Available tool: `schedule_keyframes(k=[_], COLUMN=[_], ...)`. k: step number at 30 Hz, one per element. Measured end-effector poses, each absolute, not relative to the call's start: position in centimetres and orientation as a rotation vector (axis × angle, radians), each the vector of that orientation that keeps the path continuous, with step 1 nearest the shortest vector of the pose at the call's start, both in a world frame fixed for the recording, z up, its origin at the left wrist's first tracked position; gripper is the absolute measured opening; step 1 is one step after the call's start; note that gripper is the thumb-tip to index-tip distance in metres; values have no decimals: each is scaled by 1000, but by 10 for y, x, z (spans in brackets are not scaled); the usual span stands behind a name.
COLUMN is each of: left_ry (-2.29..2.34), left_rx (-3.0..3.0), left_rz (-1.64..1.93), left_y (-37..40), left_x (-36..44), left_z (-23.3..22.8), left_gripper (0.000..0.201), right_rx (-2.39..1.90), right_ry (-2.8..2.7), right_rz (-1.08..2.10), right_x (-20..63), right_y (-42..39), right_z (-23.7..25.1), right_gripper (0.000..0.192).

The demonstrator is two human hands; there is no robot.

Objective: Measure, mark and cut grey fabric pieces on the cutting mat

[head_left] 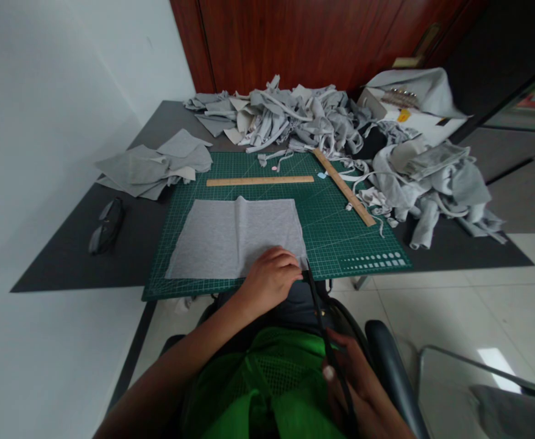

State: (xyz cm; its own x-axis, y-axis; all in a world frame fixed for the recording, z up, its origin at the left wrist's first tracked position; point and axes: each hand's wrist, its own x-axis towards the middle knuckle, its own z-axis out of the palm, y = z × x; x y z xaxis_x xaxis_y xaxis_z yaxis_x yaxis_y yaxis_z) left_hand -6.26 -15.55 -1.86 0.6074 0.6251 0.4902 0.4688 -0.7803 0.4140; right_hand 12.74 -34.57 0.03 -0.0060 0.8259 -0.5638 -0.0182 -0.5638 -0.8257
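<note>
While my left hand (271,277) presses flat on the near edge of the grey cloth (236,238), my right hand (356,381) grips long black shears (325,332), tip beside that hand; beyond lie two wooden rulers (259,180).

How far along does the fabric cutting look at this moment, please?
Done: cut grey pieces are stacked left of the cutting mat. In hand: the left hand presses a grey fabric sheet while the right hand holds black scissors at its corner. Left: a heap of grey fabric behind.
</note>
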Motion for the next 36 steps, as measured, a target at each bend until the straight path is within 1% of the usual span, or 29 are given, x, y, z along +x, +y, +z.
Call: schedule_keyframes(k=[5,14,19,23,36], left_ry=[907,903,912,898,903], left_rx=[2593,2595,2592,2592,2580], left_rz=[960,963,952,962,959], left_y=[-156,-156,-156,-156,-156], left_x=[-63,-63,-63,-63,-64], left_z=[-19,-19,-19,-20,-21], left_gripper=[12,10,12,12,12], right_rx=[-1592,-1603,-1599,-1611,-1695], right_ry=[-854,-780,-804,-801,-863], right_rz=[1699,1627,1590,1555,1569], right_x=[131,128,127,126,130], right_y=[-348,-350,-351,-351,-351], right_z=[-9,-14,-12,-14,-10], right_gripper=[81,77,70,68,76])
